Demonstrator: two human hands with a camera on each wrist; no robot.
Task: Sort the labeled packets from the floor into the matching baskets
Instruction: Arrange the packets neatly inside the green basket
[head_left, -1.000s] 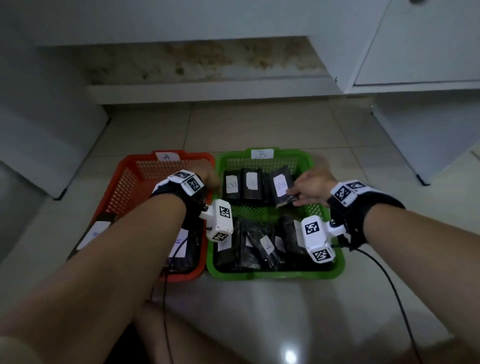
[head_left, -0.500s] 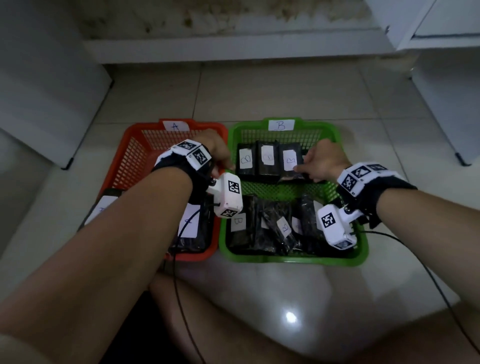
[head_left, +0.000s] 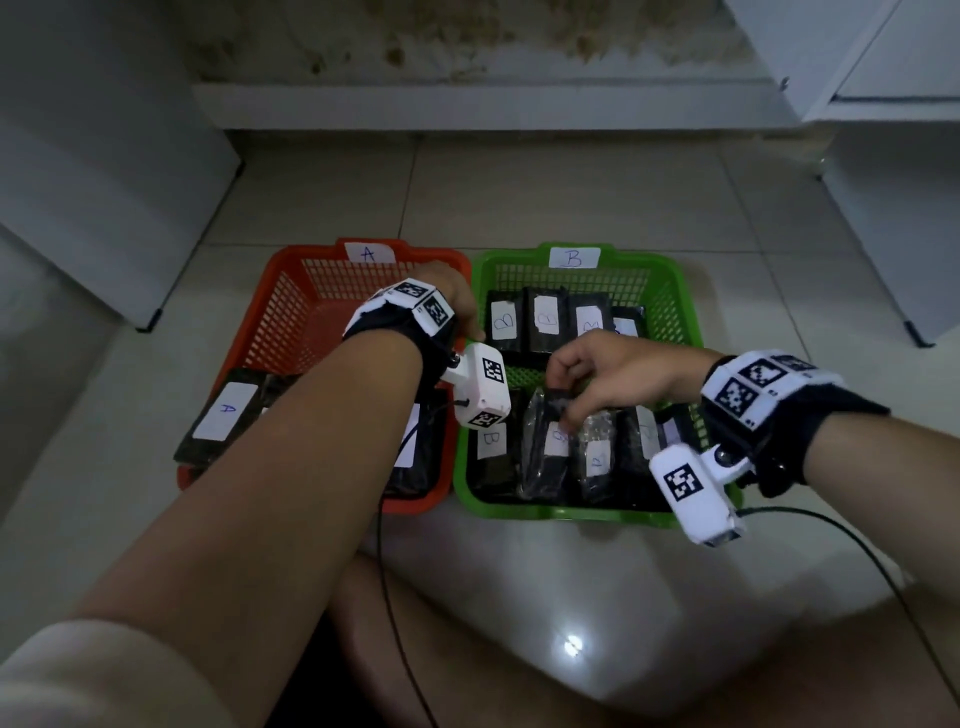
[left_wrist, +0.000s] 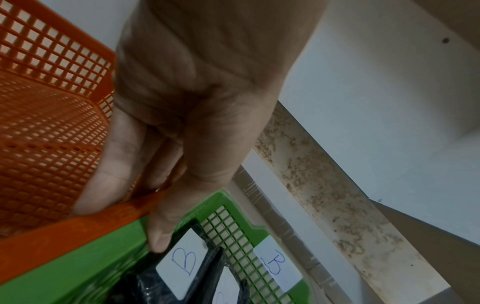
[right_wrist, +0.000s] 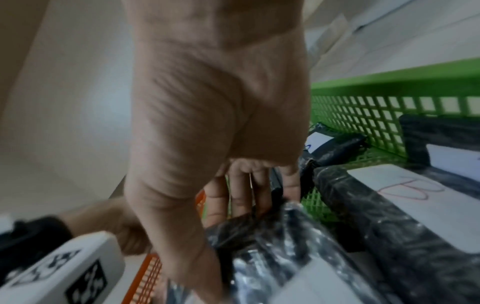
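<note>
Pinching the top end of a black packet in the near row of the green basket, the right hand has thumb and fingers curled round the wrapper; that packet's long axis runs from the near rim toward the far wall, its top end raised. The white tag on it carries blue writing too blurred to read. The green basket's far wall bears a white label reading "B", and packets in its far row stand side by side with handwritten "B" tags facing up. The orange basket beside it, touching, is labelled "A"; a packet marked "A" lies flat at its near left. The left hand grips the orange basket's right rim, fingers inside, thumb over the green rim touching a "B" packet. Both baskets sit on the tiled floor.
</note>
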